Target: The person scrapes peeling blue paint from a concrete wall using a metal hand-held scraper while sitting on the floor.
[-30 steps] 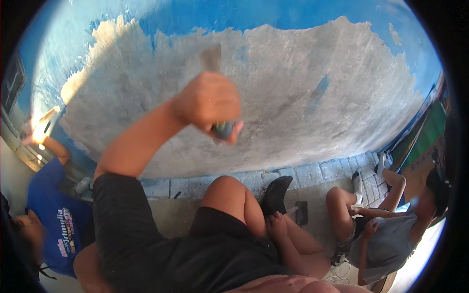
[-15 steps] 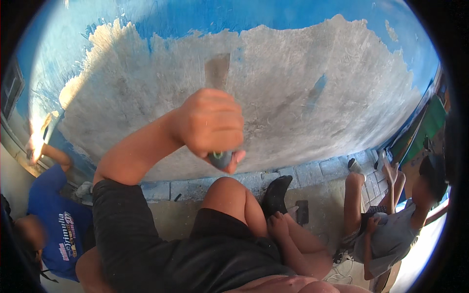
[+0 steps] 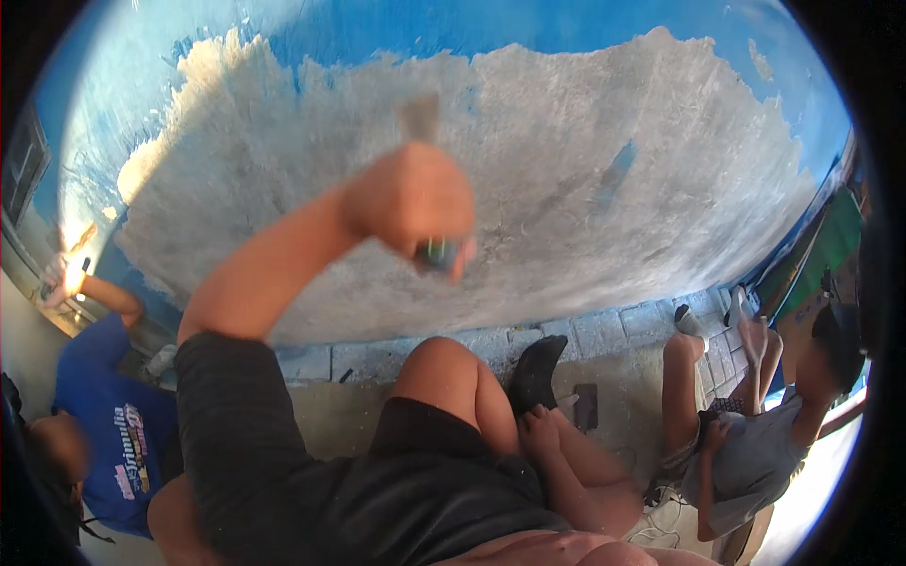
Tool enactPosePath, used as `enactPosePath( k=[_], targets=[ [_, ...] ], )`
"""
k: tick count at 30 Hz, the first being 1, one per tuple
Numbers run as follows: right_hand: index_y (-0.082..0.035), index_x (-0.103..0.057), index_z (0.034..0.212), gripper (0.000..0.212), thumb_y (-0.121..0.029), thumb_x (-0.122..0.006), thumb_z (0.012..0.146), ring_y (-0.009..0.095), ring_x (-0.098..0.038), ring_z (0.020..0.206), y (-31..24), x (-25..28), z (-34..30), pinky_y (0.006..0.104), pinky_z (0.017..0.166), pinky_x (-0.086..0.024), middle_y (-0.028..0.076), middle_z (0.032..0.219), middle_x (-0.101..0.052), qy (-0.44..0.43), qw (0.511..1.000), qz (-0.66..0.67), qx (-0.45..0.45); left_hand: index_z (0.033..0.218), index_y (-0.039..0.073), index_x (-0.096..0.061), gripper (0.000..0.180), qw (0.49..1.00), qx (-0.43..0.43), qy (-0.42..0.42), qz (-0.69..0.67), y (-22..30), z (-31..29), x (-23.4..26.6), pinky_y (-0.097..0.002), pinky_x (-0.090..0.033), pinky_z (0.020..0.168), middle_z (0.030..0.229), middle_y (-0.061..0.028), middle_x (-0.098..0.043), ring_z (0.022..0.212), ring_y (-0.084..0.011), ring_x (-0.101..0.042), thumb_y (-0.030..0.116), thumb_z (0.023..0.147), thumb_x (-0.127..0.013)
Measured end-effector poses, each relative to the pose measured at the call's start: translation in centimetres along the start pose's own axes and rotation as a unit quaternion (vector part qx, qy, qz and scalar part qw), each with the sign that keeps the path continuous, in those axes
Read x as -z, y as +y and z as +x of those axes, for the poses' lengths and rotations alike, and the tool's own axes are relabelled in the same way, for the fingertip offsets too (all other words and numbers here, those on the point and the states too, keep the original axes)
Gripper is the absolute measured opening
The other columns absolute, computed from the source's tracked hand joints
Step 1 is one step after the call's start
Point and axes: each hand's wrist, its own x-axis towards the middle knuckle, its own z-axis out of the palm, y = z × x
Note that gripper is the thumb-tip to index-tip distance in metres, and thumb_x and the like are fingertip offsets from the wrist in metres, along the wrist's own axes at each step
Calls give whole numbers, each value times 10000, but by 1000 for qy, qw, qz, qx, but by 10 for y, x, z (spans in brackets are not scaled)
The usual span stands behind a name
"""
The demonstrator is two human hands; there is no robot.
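Observation:
My left hand is raised in front of the wall, its fist blurred by motion and closed round a scraper. The scraper's flat blade points upward over the bare grey wall patch, and its dark handle end with a green band sticks out below the fist. Whether the blade touches the wall cannot be made out. Low in view, my right hand rests on my bent leg just above a black sock, its fingers laid over the skin and holding no tool.
Blue paint borders the grey patch. A person in a blue shirt at left raises a hand toward the wall. Another person in grey sits at right. A dark phone-like slab and a cable lie on the floor.
My left hand has moved up along the wall with the scraper, and its forearm has risen too. My right hand has stayed on the leg.

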Motion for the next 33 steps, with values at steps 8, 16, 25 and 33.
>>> enactPosePath(
  k=[8,16,25,33],
  targets=[
    [-31,-680,883,105,-135,-693,887,429,-612,978,-2,6,5,535,872,-521,200,997,-592,26,999,28,26,665,111,-557,206,1000,-5,-11,16,-6,-17,-4,-355,-456,500,659,-25,-546,578,-232,-587,107,710,-758],
    [-39,-718,894,126,-158,-680,911,407,-632,1033,2,1,-3,512,916,-535,187,1020,-627,0,1000,22,-8,662,114,-546,218,999,-7,12,-38,17,-14,-6,-356,-458,509,666,-24,-528,576,-232,-573,105,678,-763],
    [-50,-724,896,143,-188,-687,911,404,-630,1056,0,3,-6,504,911,-543,182,1023,-630,-22,1000,-18,5,649,99,-533,242,996,-37,75,-41,10,-11,2,-352,-456,513,662,-21,-521,571,-237,-557,99,687,-772],
    [-39,-697,869,160,-194,-690,908,421,-625,1037,-9,0,1,531,898,-532,191,1039,-627,1,1000,18,-12,646,101,-526,199,995,-18,43,-92,14,-11,8,-352,-458,511,655,-32,-503,569,-228,-557,78,658,-724]
  ],
)
